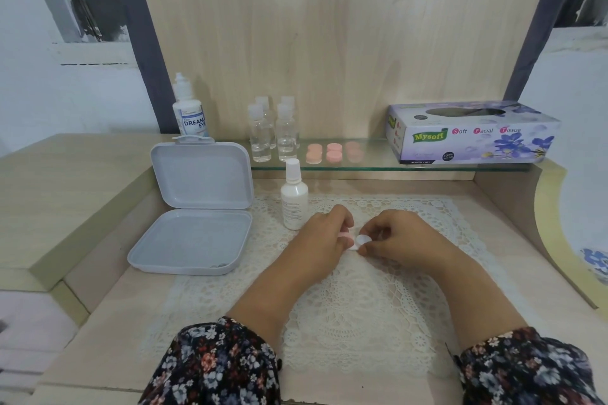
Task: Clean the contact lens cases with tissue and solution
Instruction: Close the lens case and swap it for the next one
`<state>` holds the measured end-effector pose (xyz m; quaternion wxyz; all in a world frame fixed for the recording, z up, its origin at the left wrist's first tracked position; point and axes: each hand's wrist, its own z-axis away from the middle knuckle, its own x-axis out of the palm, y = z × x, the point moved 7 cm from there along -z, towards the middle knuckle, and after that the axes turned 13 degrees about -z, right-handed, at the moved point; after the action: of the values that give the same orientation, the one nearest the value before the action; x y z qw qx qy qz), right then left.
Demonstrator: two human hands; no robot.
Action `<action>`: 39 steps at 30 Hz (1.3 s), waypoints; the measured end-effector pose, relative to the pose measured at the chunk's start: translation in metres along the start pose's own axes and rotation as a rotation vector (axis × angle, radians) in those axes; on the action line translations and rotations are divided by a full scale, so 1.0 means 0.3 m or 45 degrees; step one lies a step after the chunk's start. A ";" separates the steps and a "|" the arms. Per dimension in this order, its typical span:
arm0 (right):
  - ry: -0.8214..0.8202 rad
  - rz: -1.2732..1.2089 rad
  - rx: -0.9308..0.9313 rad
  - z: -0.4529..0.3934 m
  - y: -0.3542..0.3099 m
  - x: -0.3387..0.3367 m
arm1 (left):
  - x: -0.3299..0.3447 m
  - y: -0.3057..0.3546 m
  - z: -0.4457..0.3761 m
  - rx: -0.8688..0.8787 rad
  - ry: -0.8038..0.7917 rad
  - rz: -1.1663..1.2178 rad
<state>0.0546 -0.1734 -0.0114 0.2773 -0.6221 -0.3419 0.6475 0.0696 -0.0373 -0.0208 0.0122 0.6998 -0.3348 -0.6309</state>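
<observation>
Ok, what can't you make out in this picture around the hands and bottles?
- Head view: the pink case is mostly hidden by the left hand.
- The cap in the right hand: too small to tell wet or dry.
- White bottle: label print too small to read.
- Tissue box: tissues inside too dark to see.

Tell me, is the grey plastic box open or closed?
Open. The grey plastic box has its lid standing up behind the base, so the inside of both halves shows.
</observation>
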 end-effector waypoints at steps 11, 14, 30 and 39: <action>0.000 -0.007 0.018 0.000 0.000 0.000 | -0.008 -0.002 0.011 -0.001 -0.033 0.087; 0.000 -0.006 0.017 0.000 -0.001 -0.001 | -0.005 -0.002 0.013 -0.002 -0.068 0.113; 0.004 -0.024 0.020 -0.003 0.000 0.001 | -0.016 -0.010 0.005 -0.060 -0.001 0.210; 0.018 -0.003 0.008 -0.002 -0.003 0.003 | -0.013 -0.008 0.006 -0.047 -0.058 0.215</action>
<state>0.0551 -0.1720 -0.0114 0.2825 -0.6254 -0.3386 0.6437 0.0690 -0.0328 -0.0188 0.0706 0.6543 -0.3810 -0.6495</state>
